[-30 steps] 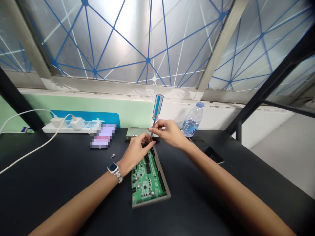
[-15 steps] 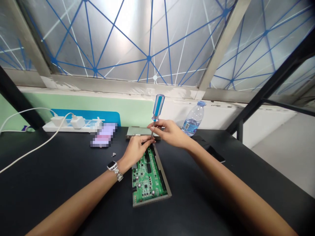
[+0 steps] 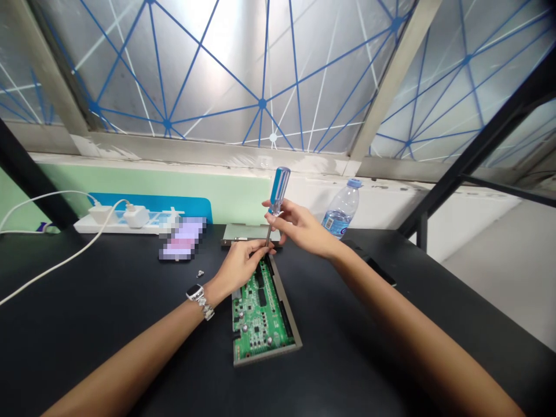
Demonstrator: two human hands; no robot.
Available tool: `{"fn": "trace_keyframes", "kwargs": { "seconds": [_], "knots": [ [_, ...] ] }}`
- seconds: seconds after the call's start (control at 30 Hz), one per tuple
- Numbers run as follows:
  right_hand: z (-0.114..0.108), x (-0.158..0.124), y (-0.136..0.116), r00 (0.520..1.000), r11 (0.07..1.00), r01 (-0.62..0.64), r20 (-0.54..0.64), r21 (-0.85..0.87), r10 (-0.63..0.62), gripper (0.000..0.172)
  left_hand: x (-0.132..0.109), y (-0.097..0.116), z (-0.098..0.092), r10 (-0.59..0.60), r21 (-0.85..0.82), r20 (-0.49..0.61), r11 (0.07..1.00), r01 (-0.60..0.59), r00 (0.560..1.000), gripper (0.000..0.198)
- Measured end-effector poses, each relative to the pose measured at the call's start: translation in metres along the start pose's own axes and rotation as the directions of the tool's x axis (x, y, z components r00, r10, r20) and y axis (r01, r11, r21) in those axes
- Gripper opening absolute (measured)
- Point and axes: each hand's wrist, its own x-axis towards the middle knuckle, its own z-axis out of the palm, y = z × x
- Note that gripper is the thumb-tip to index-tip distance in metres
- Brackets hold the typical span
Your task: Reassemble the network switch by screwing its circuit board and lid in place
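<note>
A screwdriver (image 3: 279, 190) with a clear and blue handle stands almost upright, tip down, over the far end of a green circuit board (image 3: 260, 324) in a shallow metal casing. My right hand (image 3: 304, 229) is closed around the lower part of the handle, thumb and fingers pinching it. Low on the shaft, my left hand (image 3: 243, 260) pinches close to the tip, its wrist wearing a watch (image 3: 195, 291). My fingers hide the tip and whatever lies under it. A few small screws (image 3: 200, 274) rest on the black table to the left of my left hand.
Behind my hands lies a flat metal cover (image 3: 237, 231). A water bottle (image 3: 339, 211) stands by the wall at the right, near a dark phone-like slab (image 3: 382, 272). To the left are a phone (image 3: 182, 238) and a power strip (image 3: 143, 223) with white cables.
My right hand has shifted its fingers up from the shaft onto the handle's lower end. The handle has rotated, its blue stripe now facing more left. My left hand keeps its place.
</note>
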Motion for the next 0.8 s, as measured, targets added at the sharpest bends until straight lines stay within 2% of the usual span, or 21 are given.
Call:
{"fn": "trace_keyframes", "kwargs": {
  "seconds": [0.07,0.2,0.33,0.53,0.67,0.8],
  "knots": [
    [-0.005,0.001,-0.003,0.999,0.995,0.005,0.038,0.096,-0.009,0.038,0.000,0.000,0.000,0.000,0.005,0.005,1.000,0.000,1.000,0.034],
    [-0.012,0.002,-0.003,0.997,0.983,0.029,0.061,0.181,-0.041,0.027,-0.001,-0.001,-0.001,0.004,0.018,-0.012,1.000,-0.004,1.000,0.032],
    [-0.016,0.003,0.001,0.996,0.979,0.023,0.080,0.204,-0.040,0.030,-0.001,-0.002,-0.002,0.011,0.030,-0.003,0.999,-0.011,1.000,0.032],
    [-0.023,0.005,0.005,0.983,0.974,-0.011,0.179,0.226,-0.030,0.033,-0.001,0.001,-0.005,0.021,0.056,0.027,0.998,-0.023,0.999,0.031],
    [-0.023,0.008,0.008,0.985,0.969,0.003,0.168,0.248,-0.046,0.027,-0.001,0.000,-0.007,0.009,0.054,0.029,0.998,-0.010,1.000,0.029],
    [-0.019,0.011,0.011,0.985,0.950,-0.005,0.165,0.313,-0.049,0.027,0.000,0.000,-0.008,0.009,0.045,0.038,0.999,-0.011,0.999,0.028]
  ]
}}
